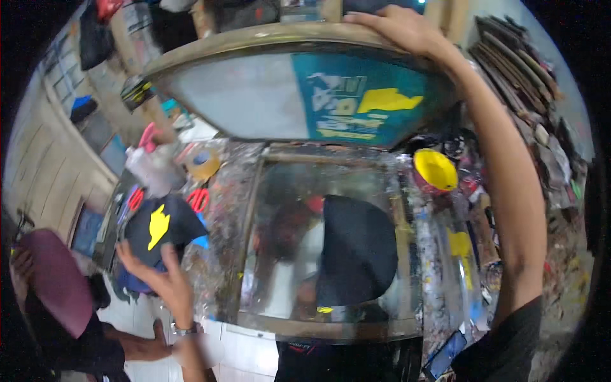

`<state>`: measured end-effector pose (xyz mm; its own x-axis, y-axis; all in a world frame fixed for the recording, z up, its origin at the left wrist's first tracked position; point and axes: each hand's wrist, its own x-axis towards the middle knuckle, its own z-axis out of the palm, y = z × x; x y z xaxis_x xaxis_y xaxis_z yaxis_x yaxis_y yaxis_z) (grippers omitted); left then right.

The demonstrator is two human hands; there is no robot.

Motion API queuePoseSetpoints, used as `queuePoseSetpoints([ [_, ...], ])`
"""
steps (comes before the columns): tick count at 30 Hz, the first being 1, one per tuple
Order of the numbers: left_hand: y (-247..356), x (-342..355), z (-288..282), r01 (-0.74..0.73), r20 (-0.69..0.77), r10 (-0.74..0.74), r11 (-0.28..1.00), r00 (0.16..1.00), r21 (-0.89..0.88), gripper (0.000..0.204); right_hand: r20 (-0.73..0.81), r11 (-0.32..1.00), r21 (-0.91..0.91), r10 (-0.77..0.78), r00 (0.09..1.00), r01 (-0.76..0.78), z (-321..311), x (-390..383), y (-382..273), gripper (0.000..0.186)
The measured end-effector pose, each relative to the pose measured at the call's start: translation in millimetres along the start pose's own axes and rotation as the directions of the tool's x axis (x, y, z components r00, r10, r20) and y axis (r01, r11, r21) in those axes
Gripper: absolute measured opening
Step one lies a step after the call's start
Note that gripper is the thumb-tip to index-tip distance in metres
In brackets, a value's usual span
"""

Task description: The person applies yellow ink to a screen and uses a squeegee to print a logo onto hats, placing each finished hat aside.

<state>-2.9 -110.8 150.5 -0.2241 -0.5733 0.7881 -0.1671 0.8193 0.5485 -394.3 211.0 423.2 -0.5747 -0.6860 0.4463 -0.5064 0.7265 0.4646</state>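
Observation:
My right hand (414,30) grips the top rail of a raised screen-printing frame (248,48). Its mesh is pale on the left and teal on the right, with light lettering and a yellow patch. Below the tilted frame, a plain black half-round fabric panel (358,251) lies on a framed glass plate (280,191). My left hand (159,274) is open, fingers spread and holding nothing that I can see. It is beside a black fabric piece (181,219) with a yellow printed shape, at the left of the table.
Red-handled scissors (198,200), a tape roll (205,162) and a whitish bottle (153,169) stand at the left. At the right are a yellow-lined bowl (435,170) and a phone (445,354). Another person at far left holds a maroon panel (56,277).

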Motion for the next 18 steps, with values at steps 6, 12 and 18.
queuePoseSetpoints([
  [6,180.3,-21.3,181.5,-0.444,-0.027,0.454,0.854,0.890,-0.271,0.111,0.038,0.955,0.211,0.206,0.978,-0.209,-14.3,-34.8,2.8,0.046],
  [12,248.5,-4.0,287.0,-0.387,-0.049,0.390,0.873,0.919,-0.297,0.131,0.062,0.889,0.349,0.292,0.954,-0.295,-39.7,-31.8,-21.2,0.073],
  [18,259.0,2.7,321.4,-0.423,-0.151,0.397,0.876,0.905,-0.232,0.135,0.089,0.880,0.419,0.203,0.975,-0.222,-44.4,-29.9,-10.4,0.069],
])
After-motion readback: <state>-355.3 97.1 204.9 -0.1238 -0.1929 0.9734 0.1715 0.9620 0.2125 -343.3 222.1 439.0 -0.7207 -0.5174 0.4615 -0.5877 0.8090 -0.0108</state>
